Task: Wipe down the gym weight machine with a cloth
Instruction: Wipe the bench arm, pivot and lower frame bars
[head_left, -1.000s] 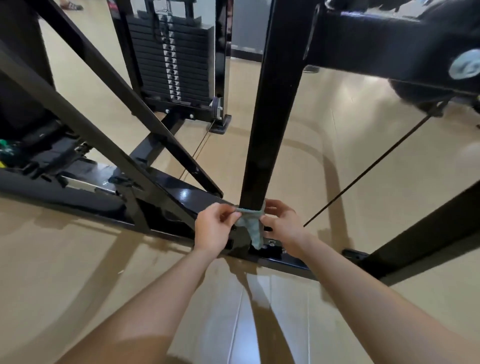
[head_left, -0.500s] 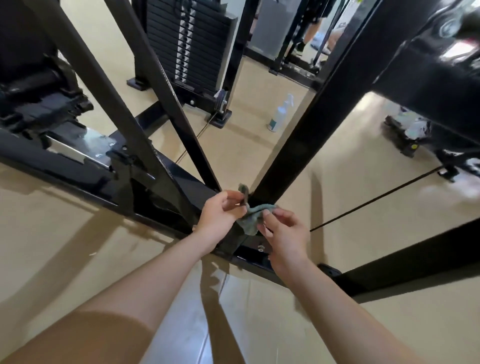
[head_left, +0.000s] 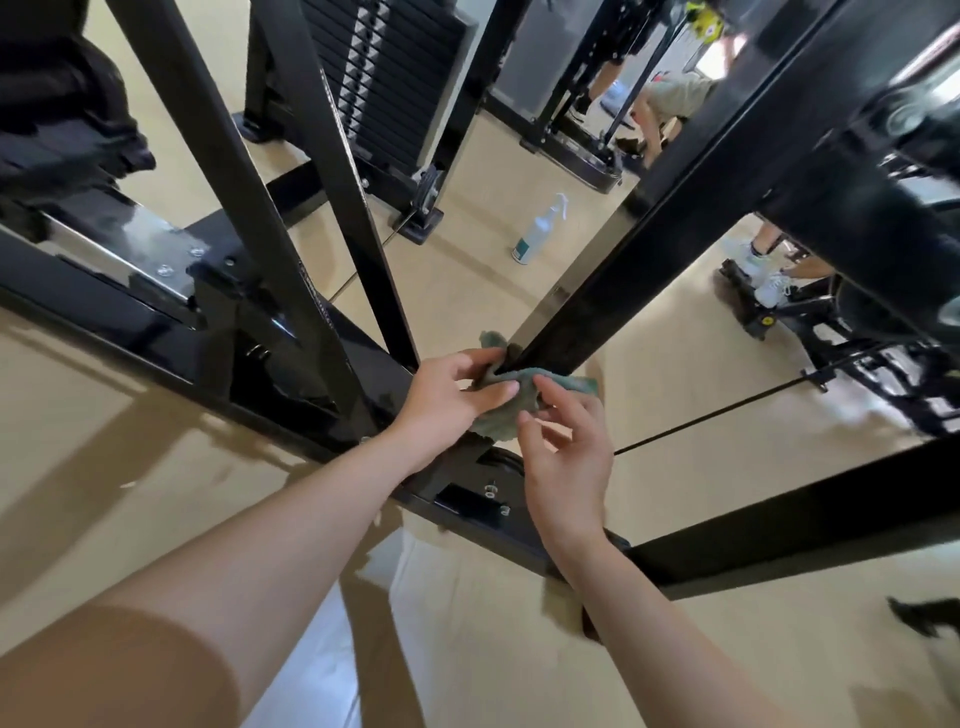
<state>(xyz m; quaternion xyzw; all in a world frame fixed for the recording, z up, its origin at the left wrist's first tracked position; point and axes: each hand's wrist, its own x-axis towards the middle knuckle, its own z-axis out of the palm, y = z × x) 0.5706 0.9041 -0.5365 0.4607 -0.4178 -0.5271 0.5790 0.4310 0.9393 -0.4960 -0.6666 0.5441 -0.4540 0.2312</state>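
Observation:
A grey-green cloth (head_left: 506, 410) is wrapped around the foot of a black steel post (head_left: 639, 254) of the weight machine, just above the base beam (head_left: 462, 493). My left hand (head_left: 447, 400) pinches the cloth against the post's left side. My right hand (head_left: 566, 447) is at the cloth's right side; its fingertips touch the cloth's edge with the fingers spread apart. The weight stack (head_left: 389, 78) stands behind, at the top.
A white spray bottle (head_left: 540, 228) stands on the tan floor beyond the post. Two slanted black braces (head_left: 291, 197) cross on the left. A thin cable (head_left: 717, 410) runs right from near my hands. Another person's legs and shoes (head_left: 769, 280) are at the right.
The view has shifted, so the post now leans right. My right hand has loosened and slid lower on the cloth, fingers spreading. The left hand keeps its pinch.

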